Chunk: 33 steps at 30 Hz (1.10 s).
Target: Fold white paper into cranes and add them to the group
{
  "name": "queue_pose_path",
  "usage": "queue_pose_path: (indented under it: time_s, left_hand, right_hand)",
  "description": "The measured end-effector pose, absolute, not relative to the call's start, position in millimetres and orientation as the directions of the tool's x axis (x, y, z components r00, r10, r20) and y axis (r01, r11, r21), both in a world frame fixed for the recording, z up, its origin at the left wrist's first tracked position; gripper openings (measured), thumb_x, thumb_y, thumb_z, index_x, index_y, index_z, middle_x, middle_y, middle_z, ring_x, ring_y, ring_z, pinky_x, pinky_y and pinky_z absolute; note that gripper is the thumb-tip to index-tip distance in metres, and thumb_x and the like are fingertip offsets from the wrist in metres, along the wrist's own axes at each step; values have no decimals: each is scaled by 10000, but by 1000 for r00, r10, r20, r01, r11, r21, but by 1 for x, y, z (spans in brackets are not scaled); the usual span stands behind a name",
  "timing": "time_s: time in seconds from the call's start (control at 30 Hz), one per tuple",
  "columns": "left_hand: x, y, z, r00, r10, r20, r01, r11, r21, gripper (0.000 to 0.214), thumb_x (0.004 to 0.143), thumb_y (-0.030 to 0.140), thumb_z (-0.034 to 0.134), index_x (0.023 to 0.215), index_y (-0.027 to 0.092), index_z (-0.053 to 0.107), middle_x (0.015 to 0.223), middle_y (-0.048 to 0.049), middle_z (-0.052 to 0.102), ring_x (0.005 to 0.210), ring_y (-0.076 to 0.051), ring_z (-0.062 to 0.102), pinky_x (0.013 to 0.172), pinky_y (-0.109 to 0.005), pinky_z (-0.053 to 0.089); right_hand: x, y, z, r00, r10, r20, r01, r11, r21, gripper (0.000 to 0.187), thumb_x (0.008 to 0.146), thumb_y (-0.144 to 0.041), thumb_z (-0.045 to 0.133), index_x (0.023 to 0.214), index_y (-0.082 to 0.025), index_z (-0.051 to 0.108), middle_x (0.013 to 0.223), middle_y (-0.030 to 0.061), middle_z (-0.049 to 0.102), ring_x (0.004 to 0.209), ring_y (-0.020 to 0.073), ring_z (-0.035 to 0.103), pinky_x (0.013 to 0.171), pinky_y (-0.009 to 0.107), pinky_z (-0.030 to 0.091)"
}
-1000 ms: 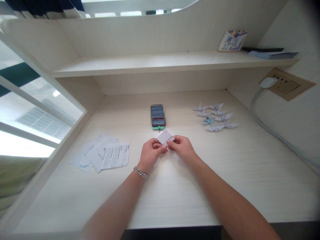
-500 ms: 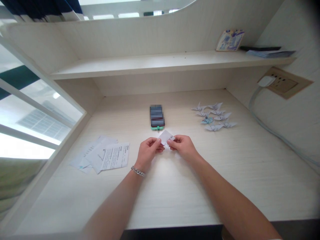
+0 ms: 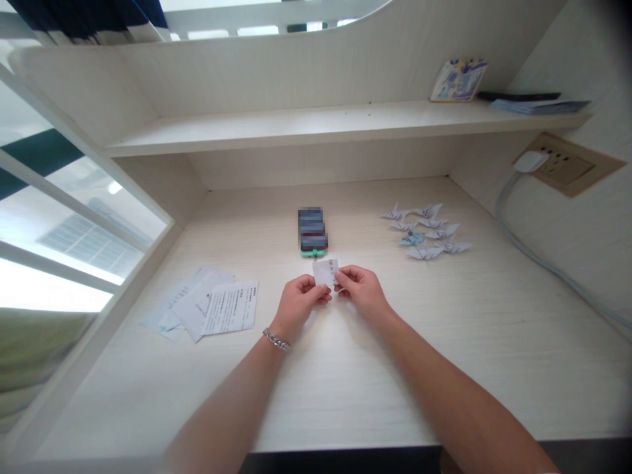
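Observation:
Both of my hands meet over the middle of the pale wooden desk (image 3: 345, 388). Between them is a small folded white paper (image 3: 324, 270), pinched by the fingers of my left hand (image 3: 297, 304) and my right hand (image 3: 362, 289). A metal bracelet sits on my left wrist. Just beyond the paper lies a phone (image 3: 313, 231) in a teal case, face up. A cluster of several folded paper cranes (image 3: 425, 231) rests on the desk to the right of the phone.
Several printed sheets (image 3: 213, 309) lie overlapped at the left of the desk. A shelf (image 3: 316, 122) runs above, with a booklet (image 3: 458, 80) and flat items at its right end. A wall socket (image 3: 563, 168) with a plugged cable is on the right wall.
The paper has turned from a tilted, diamond-like pose to a more upright one between my fingers. Both hands stayed in nearly the same place.

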<state>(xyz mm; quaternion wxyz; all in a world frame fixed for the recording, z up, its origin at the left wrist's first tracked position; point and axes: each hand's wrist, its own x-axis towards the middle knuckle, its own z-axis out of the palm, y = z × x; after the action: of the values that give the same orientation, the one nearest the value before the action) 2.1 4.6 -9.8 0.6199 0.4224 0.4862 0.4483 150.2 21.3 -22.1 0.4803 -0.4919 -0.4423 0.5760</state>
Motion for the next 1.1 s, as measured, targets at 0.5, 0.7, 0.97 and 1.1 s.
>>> queue_pose_path:
  time_s: [0.5, 0.7, 0.97, 1.1]
  left_hand:
    - [0, 8, -11, 67, 976, -207, -188, 216, 958, 267, 624, 341, 691, 753, 126, 599, 716, -37, 639, 662, -147, 607, 643, -285, 500]
    - [-3, 7, -6, 112, 983, -145, -26, 149, 988, 233, 622, 312, 688, 768, 137, 642, 715, -42, 644, 655, -143, 584, 595, -243, 461]
    - [-7, 9, -8, 59, 996, -69, 116, 62, 991, 212, 620, 333, 682, 733, 156, 665, 651, -34, 622, 602, -146, 546, 522, -232, 413]
    - [-9, 9, -10, 124, 992, -30, 251, -2, 968, 233, 686, 365, 624, 779, 153, 655, 713, -48, 628, 628, -141, 537, 547, -231, 410]
  right_hand:
    - [150, 21, -20, -160, 984, -82, -2, -83, -997, 257, 663, -392, 632, 764, -157, 618, 654, 22, 607, 598, 140, 558, 530, 246, 456]
    - [152, 17, -17, -170, 985, 27, 227, 66, -972, 151, 732, -312, 568, 747, -175, 630, 679, 25, 626, 626, 147, 561, 575, 261, 438]
    - [153, 13, -10, -235, 969, 69, 337, 148, -930, 131, 760, -273, 542, 770, -178, 632, 737, 30, 649, 675, 153, 578, 608, 261, 428]
    - [153, 12, -13, -244, 963, 117, 379, 205, -902, 127, 774, -262, 524, 775, -183, 623, 744, 27, 638, 685, 150, 569, 618, 258, 419]
